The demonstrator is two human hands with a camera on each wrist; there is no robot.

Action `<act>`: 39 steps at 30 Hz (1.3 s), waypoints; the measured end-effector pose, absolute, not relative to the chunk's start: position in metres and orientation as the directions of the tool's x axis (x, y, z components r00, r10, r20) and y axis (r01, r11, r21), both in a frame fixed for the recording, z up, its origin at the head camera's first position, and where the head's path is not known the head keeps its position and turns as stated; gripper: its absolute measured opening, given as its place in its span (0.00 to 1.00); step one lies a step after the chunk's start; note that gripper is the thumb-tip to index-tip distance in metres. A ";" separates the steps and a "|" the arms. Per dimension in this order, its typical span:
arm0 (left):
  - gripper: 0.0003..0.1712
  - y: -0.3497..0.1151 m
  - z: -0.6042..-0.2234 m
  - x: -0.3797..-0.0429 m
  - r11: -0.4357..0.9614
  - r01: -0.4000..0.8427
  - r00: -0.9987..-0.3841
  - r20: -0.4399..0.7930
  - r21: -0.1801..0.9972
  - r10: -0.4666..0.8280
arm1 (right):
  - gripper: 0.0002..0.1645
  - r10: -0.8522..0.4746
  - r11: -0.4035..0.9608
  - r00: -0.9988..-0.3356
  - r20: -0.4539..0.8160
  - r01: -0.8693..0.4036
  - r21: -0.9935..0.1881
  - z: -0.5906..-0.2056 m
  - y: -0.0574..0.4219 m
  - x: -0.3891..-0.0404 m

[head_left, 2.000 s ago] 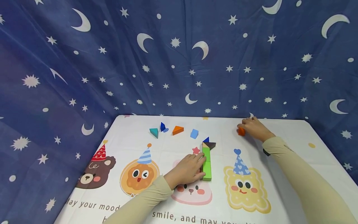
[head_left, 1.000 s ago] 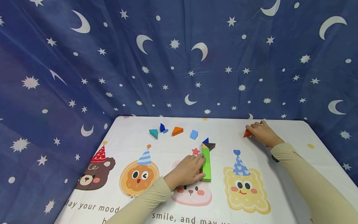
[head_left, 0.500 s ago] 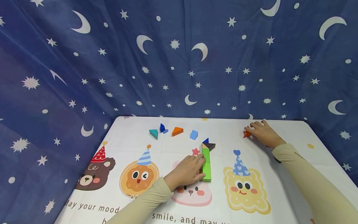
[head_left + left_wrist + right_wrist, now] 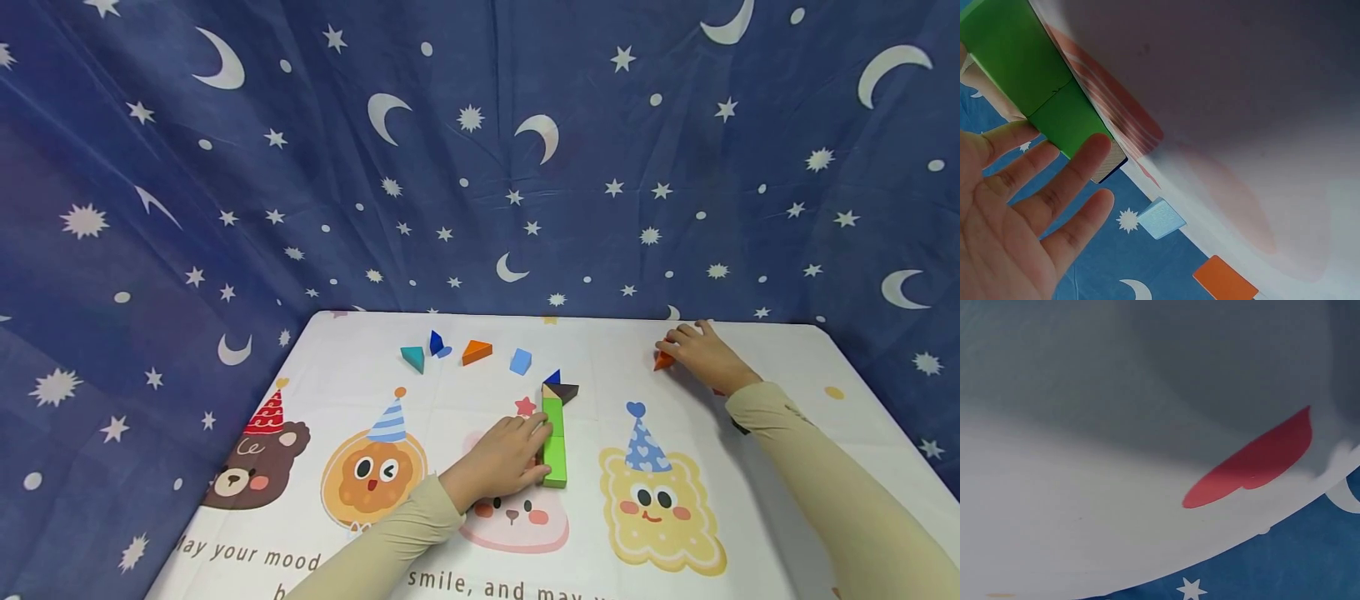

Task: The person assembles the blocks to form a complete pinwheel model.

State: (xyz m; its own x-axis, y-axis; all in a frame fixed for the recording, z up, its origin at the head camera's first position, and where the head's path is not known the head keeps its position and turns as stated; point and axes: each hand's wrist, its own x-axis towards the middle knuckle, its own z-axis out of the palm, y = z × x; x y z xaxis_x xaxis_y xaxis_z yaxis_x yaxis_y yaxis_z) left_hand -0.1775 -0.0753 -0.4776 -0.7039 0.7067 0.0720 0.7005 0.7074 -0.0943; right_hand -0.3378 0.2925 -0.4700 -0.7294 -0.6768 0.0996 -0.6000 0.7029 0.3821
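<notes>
My left hand (image 4: 501,457) lies beside two green blocks (image 4: 554,460) set end to end in a line. In the left wrist view its fingers (image 4: 1069,184) are mostly straight, with fingertips touching the side of the green blocks. At the far end of the line sit a wood-coloured tip (image 4: 551,391), a dark triangular block (image 4: 567,392) and a blue triangular block (image 4: 553,377). On the far right of the table, my right hand (image 4: 703,357) pinches an orange triangular block (image 4: 663,360), partly hidden by the fingers. The right wrist view shows neither hand nor block.
Along the back lie a teal triangular block (image 4: 413,358), a dark blue block (image 4: 436,342), an orange triangular block (image 4: 477,352) and a light blue block (image 4: 521,361). A dark piece (image 4: 739,427) peeks out under the right sleeve. A starry curtain (image 4: 480,167) backs the printed tablecloth (image 4: 607,350).
Over the first second my right hand moved slightly right with the orange triangular block, which turned to point toward the front left. Since then it has barely shifted. My left hand stays put.
</notes>
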 end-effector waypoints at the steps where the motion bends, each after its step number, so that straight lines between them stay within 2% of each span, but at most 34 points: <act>1: 0.33 -0.075 -0.478 -0.178 0.707 0.701 -0.704 0.074 -0.093 0.707 | 0.28 -0.678 0.702 -0.728 0.100 -0.601 0.382 -0.469 0.292 -0.338; 18: 0.33 -0.075 -0.477 -0.177 0.707 0.701 -0.703 0.073 -0.095 0.708 | 0.21 -0.702 0.693 -0.698 0.141 -0.623 0.363 -0.465 0.253 -0.336; 30: 0.32 -0.075 -0.475 -0.177 0.708 0.699 -0.704 0.073 -0.099 0.706 | 0.18 -0.742 0.665 -0.639 0.201 -0.662 0.346 -0.468 0.219 -0.343; 39: 0.33 -0.075 -0.476 -0.177 0.706 0.700 -0.703 0.070 -0.106 0.708 | 0.18 -0.753 0.653 -0.632 0.185 -0.683 0.327 -0.468 0.191 -0.344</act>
State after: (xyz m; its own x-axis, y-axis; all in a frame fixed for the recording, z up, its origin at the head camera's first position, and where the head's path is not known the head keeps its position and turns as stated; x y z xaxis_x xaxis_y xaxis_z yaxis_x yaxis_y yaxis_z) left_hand -0.1772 -0.0748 -0.4762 -0.7031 0.7077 0.0695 0.7002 0.7061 -0.1058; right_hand -0.3444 0.1914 -0.4682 -0.6318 -0.7528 0.1848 -0.6830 0.6534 0.3266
